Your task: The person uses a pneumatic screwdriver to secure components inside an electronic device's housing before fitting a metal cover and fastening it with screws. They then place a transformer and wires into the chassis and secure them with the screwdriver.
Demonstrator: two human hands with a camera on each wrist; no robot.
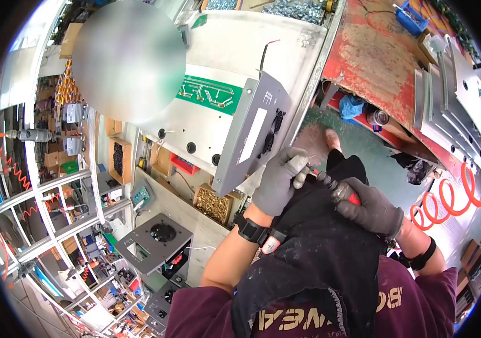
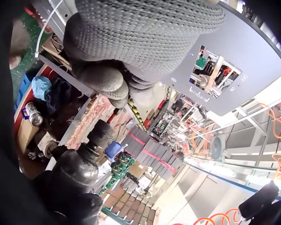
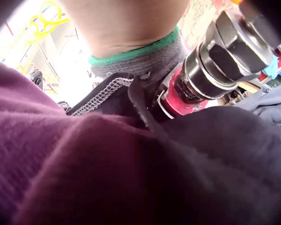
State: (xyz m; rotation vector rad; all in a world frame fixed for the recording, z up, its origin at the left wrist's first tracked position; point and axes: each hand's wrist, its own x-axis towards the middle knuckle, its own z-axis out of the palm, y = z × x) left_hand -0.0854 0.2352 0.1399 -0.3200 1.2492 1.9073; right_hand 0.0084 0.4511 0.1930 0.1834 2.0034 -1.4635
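Above the person's lap, in front of the dark apron, is a power tool with a metal body and red parts, its nose pointing toward the left hand. The gloved right hand grasps it, fingers wrapped around the body. The left hand, also gloved, has its fingers bent in at the tool's nose; whether they grip it or a small part cannot be told. Just beside the left hand, a grey panel stands tilted at the edge of the pale bench, a bundle of black cable against its face. Behind that panel lies a green board. Nearer the person's left are a red tray, a box of brass-coloured parts and a panel with a round fan. Across the gap, well apart, a worn red table bears a blue basket.
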